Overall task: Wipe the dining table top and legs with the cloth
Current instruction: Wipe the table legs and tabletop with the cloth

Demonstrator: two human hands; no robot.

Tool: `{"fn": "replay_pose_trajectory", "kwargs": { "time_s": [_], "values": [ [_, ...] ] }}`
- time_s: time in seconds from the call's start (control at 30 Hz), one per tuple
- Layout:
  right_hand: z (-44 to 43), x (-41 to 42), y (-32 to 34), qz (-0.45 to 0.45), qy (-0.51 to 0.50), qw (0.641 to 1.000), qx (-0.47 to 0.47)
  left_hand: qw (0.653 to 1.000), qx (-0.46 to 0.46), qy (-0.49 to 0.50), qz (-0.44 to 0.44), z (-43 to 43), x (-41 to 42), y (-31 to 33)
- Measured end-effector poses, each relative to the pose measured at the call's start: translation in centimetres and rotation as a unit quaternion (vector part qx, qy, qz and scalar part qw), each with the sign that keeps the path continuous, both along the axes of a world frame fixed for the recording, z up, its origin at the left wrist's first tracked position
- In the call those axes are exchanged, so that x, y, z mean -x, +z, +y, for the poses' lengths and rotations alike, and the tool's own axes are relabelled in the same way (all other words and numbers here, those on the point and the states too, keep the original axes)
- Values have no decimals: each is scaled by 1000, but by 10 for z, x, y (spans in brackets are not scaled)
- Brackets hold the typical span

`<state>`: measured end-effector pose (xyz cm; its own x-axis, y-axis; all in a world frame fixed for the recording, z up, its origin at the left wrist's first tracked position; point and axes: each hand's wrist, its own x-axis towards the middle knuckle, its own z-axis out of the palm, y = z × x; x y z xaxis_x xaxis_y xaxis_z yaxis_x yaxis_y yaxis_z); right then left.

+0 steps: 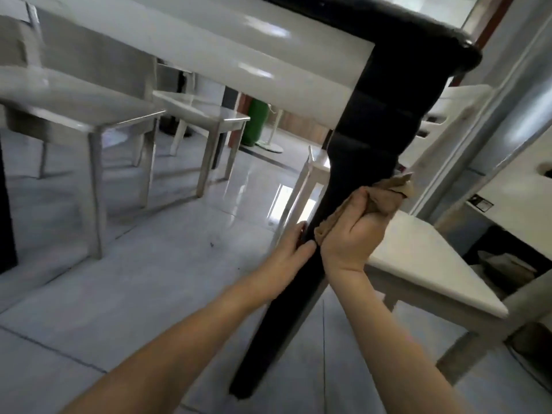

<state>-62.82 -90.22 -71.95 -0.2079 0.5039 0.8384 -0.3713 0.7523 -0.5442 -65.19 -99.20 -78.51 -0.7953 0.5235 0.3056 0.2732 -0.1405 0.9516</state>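
Cloth (pixel 385 194) is gripped by the right hand (pixel 352 234) against the mid-frame table leg (pixel 361 156), itself clasped by the left hand (pixel 288 253).

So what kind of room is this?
Probably a dining room in a home. There's a table with a dark leg, white chairs beside it, and a shiny tiled floor. The right hand holds a cloth on the leg; the left hand grips the leg.

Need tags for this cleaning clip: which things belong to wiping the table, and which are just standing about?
In the job: tan cloth, black table leg, right hand gripping the cloth, left hand holding the leg.
Standing about: white chair, grey chairs, green cylinder.
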Motion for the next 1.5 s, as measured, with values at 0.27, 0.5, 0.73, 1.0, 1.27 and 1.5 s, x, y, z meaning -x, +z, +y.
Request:
{"fn": "replay_pose_trajectory", "kwargs": {
  "time_s": [0.27, 0.5, 0.73, 1.0, 1.27, 1.5],
  "values": [
    [-10, -26, -59, -42, 143, 986, 78, 996, 80, -3, 42, -12, -7, -50],
    [-21, 0, 94, 88, -34, 996, -9, 997, 79, -3, 9, -13, -11, -55],
    [-16, -22, -74, -67, 37, 996, -49, 997, 70, -11, 29, -11, -8, -52],
    [-25, -45, -61, -58, 159, 979, 113, 993, 110, -43, -26, 5, 52, -84],
    [-33, -26, -207, -185, 55, 962, 193, 998, -23, -49, -12, -8, -15, 11],
    [-54, -49, -271, -297, 60, 894, 330, 998, -35, -54, -9, -6, -8, 5]
  ]
}}
